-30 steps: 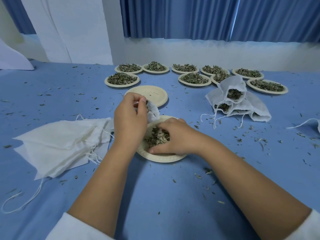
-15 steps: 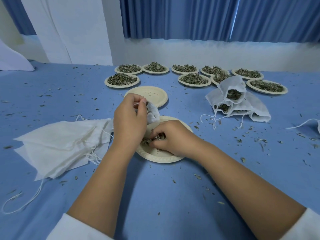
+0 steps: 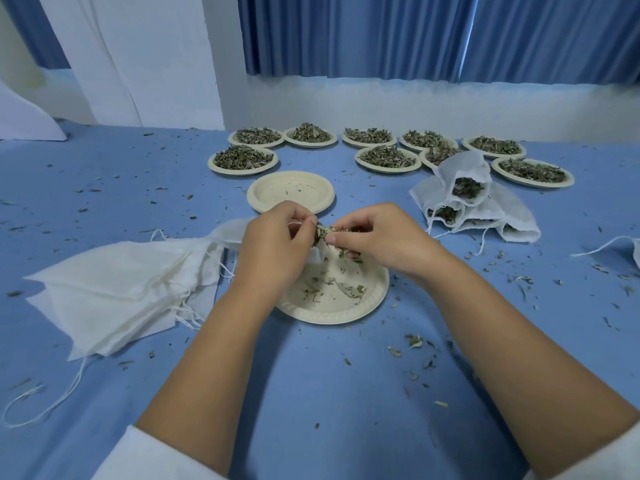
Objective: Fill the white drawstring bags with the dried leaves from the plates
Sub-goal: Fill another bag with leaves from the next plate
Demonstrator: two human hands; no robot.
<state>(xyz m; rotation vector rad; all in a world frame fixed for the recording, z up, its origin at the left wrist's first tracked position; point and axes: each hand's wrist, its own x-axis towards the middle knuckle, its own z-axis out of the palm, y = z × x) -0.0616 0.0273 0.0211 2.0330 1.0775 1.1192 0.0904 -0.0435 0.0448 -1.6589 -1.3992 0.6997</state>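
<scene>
Beside the near plate, flat bags lie left, filled bags right.

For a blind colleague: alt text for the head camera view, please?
Over a nearly empty paper plate on a blue table, the left hand holds a white drawstring bag while the right hand pinches dried leaves at its mouth. A pile of empty bags lies left, filled bags right, full plates behind.

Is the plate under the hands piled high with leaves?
No, the near plate holds only a few scattered leaves, with most of its surface bare.
</scene>
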